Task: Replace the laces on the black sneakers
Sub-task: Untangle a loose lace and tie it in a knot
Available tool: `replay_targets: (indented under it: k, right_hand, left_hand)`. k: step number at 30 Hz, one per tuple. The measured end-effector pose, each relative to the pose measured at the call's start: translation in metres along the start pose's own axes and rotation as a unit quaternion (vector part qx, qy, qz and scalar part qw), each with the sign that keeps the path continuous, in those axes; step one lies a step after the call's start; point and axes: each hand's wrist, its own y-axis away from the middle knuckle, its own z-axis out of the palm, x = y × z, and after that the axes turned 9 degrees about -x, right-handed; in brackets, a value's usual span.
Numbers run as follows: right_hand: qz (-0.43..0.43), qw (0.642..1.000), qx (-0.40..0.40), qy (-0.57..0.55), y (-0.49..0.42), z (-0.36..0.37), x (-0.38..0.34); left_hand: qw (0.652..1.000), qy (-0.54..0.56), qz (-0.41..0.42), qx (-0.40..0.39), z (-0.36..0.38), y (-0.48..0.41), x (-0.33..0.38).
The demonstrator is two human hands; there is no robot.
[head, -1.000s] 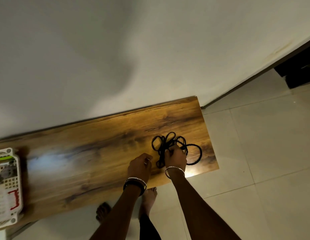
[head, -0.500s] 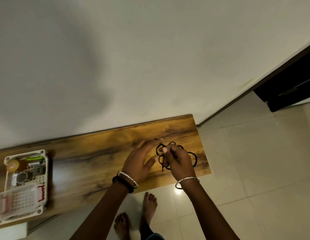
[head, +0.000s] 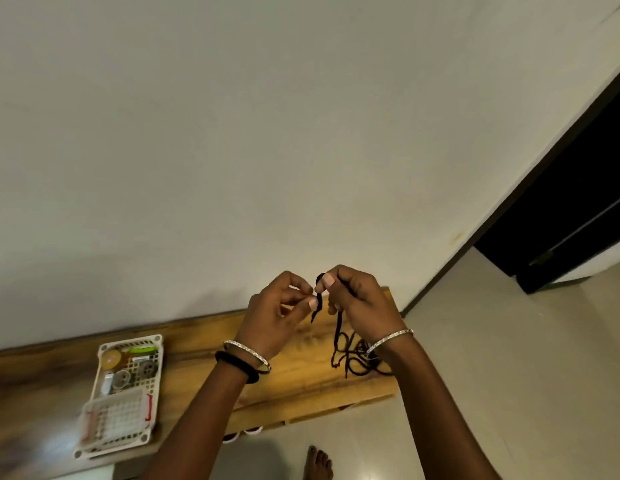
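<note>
right hand (head: 360,299) pinches black lace (head: 337,336) | left hand (head: 281,306) curled beside its end, grip unclear | rest trails onto bench (head: 301,386)

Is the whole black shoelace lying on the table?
No, the left hand and right hand pinch one end of the black shoelace up in the air, while the rest lies on the wooden table.
</note>
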Motion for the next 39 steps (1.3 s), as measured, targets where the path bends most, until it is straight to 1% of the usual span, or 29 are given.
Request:
replay_targets:
  k: [2,4,7,9,11,12,13,14,15,17,18,19,22,25,28,31,33,36,38,39]
  right_hand:
    - [-0.028,0.999,-0.035,0.017,0.000,0.011,-0.025]
    - [-0.049,0.997,-0.053,0.036,-0.005,0.019,-0.045]
    - [-0.090,0.989,-0.053,0.102,-0.011,0.034,-0.078]
    - [-0.109,0.982,-0.016,0.156,-0.017,0.042,-0.092]
    - [-0.131,0.964,0.072,0.218,-0.021,0.054,-0.101]
    - [-0.139,0.957,0.116,0.228,-0.019,0.061,-0.108]
    - [-0.139,0.956,0.144,0.213,-0.014,0.068,-0.116]
    - [-0.131,0.965,0.147,0.176,-0.007,0.074,-0.123]
    - [-0.115,0.978,0.123,0.126,0.002,0.081,-0.133]
    - [-0.062,0.997,0.031,0.040,0.018,0.091,-0.147]
    - [-0.049,0.999,-0.010,0.023,0.023,0.096,-0.149]
    - [-0.046,0.998,-0.034,0.021,0.026,0.101,-0.150]
    - [-0.054,0.998,-0.023,0.023,0.029,0.106,-0.157]
    - [-0.047,0.996,-0.029,-0.077,0.030,0.101,-0.170]
    - [-0.036,0.978,-0.043,-0.203,0.034,0.094,-0.184]
    - [-0.024,0.937,-0.054,-0.344,0.038,0.089,-0.193]
    - [-0.014,0.913,-0.042,-0.405,0.039,0.087,-0.196]
    - [-0.031,0.884,-0.023,-0.465,0.036,0.082,-0.200]
    - [-0.059,0.879,-0.009,-0.473,0.033,0.077,-0.204]
    - [-0.075,0.880,0.002,-0.468,0.032,0.076,-0.206]
  left_hand:
    - [1.000,0.031,0.003,0.000,-0.013,0.016,0.019]
    - [0.999,0.043,0.007,0.014,-0.025,0.026,0.032]
    - [0.996,0.056,0.000,0.071,-0.050,0.043,0.049]
    - [0.988,0.105,-0.008,0.110,-0.064,0.050,0.060]
    - [0.970,0.184,-0.020,0.157,-0.081,0.058,0.073]
    - [0.958,0.227,-0.026,0.176,-0.090,0.063,0.081]
    - [0.947,0.259,-0.029,0.187,-0.097,0.066,0.088]
    - [0.941,0.275,-0.028,0.196,-0.102,0.069,0.093]
    - [0.940,0.274,-0.022,0.204,-0.109,0.072,0.099]
    - [0.944,0.254,-0.010,0.210,-0.117,0.078,0.110]
    - [0.947,0.244,-0.007,0.209,-0.118,0.080,0.116]
    - [0.950,0.236,-0.006,0.203,-0.120,0.082,0.120]
    - [0.957,0.221,-0.002,0.187,-0.123,0.085,0.132]
    - [0.964,0.192,0.020,0.182,-0.128,0.085,0.138]
    - [0.975,0.132,0.034,0.178,-0.133,0.085,0.140]
    - [0.975,0.021,0.042,0.217,-0.129,0.084,0.136]
    - [0.974,-0.042,0.041,0.218,-0.124,0.084,0.137]
    - [0.980,-0.085,0.047,0.174,-0.115,0.084,0.135]
    - [0.985,-0.080,0.050,0.141,-0.111,0.084,0.135]
    - [0.990,-0.057,0.051,0.121,-0.109,0.083,0.136]
